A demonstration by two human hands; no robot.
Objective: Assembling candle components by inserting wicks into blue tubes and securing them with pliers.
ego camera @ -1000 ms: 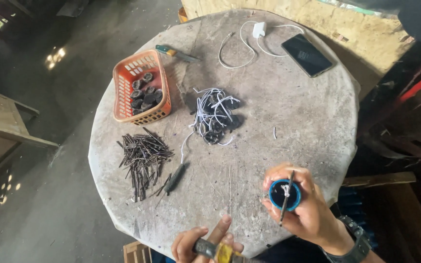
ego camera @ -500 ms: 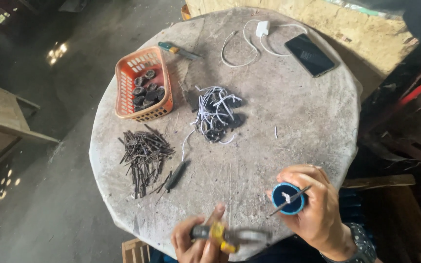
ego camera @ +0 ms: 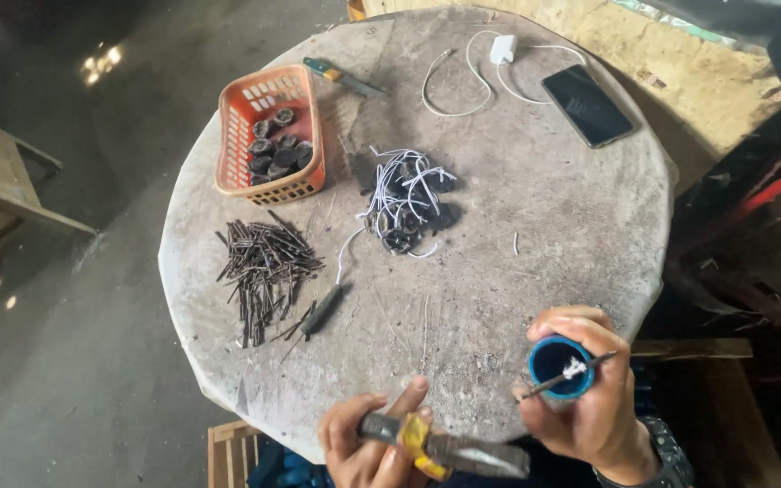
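My left hand (ego camera: 368,443) sits at the near edge of the round stone table (ego camera: 553,226) and grips a pair of pliers with yellow on the handle (ego camera: 445,447), lying roughly level and pointing right. My right hand (ego camera: 589,407) holds a small blue round cup (ego camera: 560,366) with a dark inside, together with a thin dark stick (ego camera: 564,378) laid across its mouth; a bit of white stuff sits at the rim.
On the table lie a pile of dark thin rods (ego camera: 264,267), a dark piece with white wire (ego camera: 323,307), a heap of black parts with white wires (ego camera: 407,203), an orange basket of dark round parts (ego camera: 268,136), a knife (ego camera: 343,77), a white charger cable (ego camera: 485,68) and a phone (ego camera: 588,105).
My left hand has come further into view with the pliers, now pointing right. My right hand has tilted the stick from near upright to lying across the cup.
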